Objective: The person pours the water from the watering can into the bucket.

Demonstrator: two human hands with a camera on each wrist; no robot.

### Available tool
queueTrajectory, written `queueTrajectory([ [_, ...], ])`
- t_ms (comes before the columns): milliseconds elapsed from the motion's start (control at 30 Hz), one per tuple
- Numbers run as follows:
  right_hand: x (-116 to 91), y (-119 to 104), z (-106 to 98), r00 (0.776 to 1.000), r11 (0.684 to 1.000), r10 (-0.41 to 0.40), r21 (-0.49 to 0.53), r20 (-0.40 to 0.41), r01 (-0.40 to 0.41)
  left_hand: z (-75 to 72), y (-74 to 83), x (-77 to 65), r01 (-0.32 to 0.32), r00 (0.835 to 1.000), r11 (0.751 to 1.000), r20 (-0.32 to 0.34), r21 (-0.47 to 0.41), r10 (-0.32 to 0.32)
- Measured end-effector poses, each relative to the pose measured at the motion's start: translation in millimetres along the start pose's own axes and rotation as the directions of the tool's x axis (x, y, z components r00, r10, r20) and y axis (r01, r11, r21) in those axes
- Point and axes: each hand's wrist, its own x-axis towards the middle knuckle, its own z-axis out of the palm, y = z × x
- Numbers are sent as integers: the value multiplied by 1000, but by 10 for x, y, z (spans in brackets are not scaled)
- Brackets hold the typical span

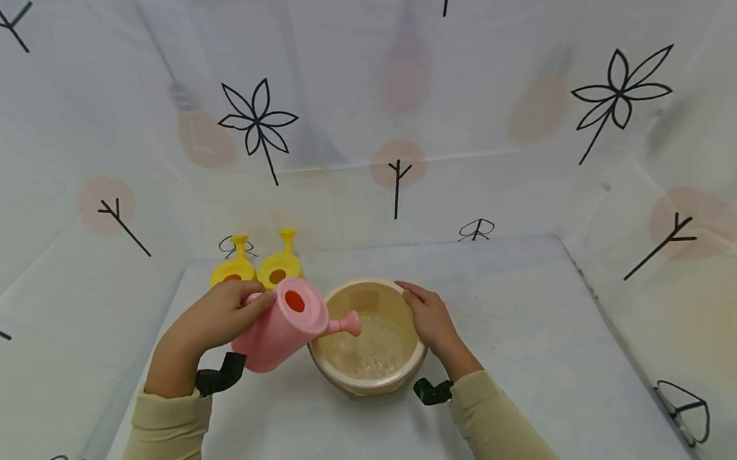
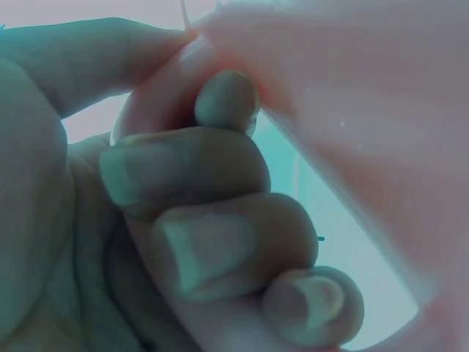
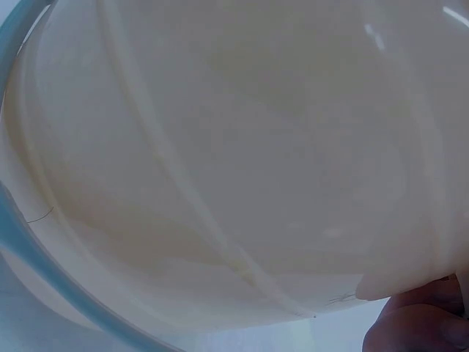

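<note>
A pink watering can (image 1: 282, 326) tilts over a cream bowl (image 1: 376, 388), its spout reaching past the left rim. My left hand (image 1: 220, 315) grips the can's handle; in the left wrist view the fingers (image 2: 212, 242) curl round the pink handle. Bubbly water (image 1: 370, 352) lies in the bowl. At the bowl's right rim, my right hand (image 1: 432, 320) holds on, thumb toward the inside. The right wrist view shows the bowl's glossy outer wall (image 3: 242, 161) close up, with a bit of finger (image 3: 418, 323) at the lower right corner.
Two yellow watering cans (image 1: 280, 268) stand side by side at the back left of the white table (image 1: 505, 335), the left one partly behind my left hand. A white sheet (image 1: 344, 114) with printed plants and lamps hangs behind and at both sides.
</note>
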Motion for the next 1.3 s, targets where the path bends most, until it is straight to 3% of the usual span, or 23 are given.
queueTrajectory([
  [1300, 14, -13, 5, 1000, 1000, -12, 8, -7, 12, -39, 24, 62, -3, 1000, 998, 27, 56, 1],
])
